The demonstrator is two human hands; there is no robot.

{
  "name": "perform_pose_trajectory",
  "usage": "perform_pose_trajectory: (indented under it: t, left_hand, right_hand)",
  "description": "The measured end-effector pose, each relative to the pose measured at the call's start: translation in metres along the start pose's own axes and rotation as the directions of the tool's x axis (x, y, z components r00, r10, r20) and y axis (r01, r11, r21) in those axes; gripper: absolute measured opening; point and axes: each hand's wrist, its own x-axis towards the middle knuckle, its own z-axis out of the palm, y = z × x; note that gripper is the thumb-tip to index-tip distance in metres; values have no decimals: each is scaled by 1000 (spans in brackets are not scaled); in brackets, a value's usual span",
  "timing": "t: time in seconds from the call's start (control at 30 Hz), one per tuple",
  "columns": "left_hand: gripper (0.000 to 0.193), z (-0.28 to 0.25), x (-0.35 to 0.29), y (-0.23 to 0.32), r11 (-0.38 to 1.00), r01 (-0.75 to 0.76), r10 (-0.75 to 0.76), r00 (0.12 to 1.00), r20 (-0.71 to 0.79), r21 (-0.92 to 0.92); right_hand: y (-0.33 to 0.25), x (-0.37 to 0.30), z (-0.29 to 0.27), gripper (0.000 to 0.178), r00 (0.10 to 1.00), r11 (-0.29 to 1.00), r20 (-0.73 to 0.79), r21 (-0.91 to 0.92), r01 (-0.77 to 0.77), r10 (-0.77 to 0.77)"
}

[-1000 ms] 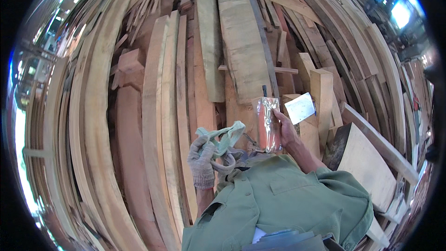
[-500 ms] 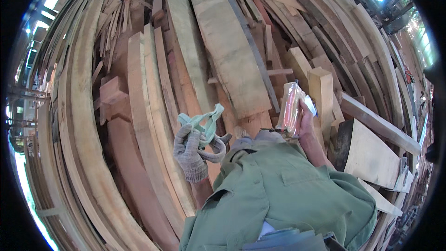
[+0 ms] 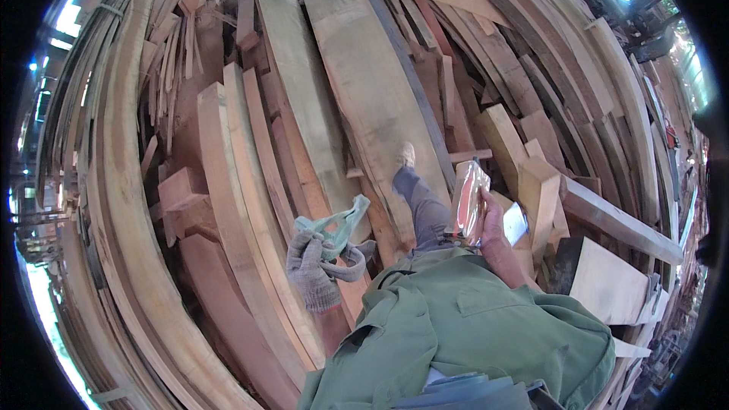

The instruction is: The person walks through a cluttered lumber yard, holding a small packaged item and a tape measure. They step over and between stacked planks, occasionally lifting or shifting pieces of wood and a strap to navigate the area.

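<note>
Left hand (image 3: 310,272): wears a grey knit glove; fingers curled shut around a bunched green strap (image 3: 338,225), which stands up from the fist.
Strap position: in front of the person's chest, above the long planks (image 3: 228,205), left of the raised knee.
Right hand (image 3: 495,222): bare; fingers wrapped around the edge of a clear packet (image 3: 468,203) with reddish contents, held upright; a small white card (image 3: 515,223) sits in the same hand, just beside the packet.
Packet position: right of the leg (image 3: 422,209), near a pale wood block (image 3: 538,186).
Body: green jacket (image 3: 471,326) fills the lower centre; one grey-trousered leg reaches forward, its shoe (image 3: 407,156) set on a wide board (image 3: 364,83).
Surroundings: stacked planks and offcuts on every side, running away from the person; daylight shows at the far rim, left and upper right.
</note>
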Motion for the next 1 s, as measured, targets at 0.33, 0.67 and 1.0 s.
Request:
perform_pose_trajectory:
  t: [0.33,0.67,1.0]
  left_hand:
    - [21,173,166,89,994,-109,109,993,-46,18]
    - [19,297,326,121,993,-119,118,992,-54,-19]
    - [18,434,582,152,995,-93,94,995,24,-28]
  right_hand:
    - [-141,171,209,36,952,995,304,75,-69,43]
    - [-203,294,336,36,926,987,377,137,-84,26]
    - [-236,467,496,36,969,981,223,182,62,-103]
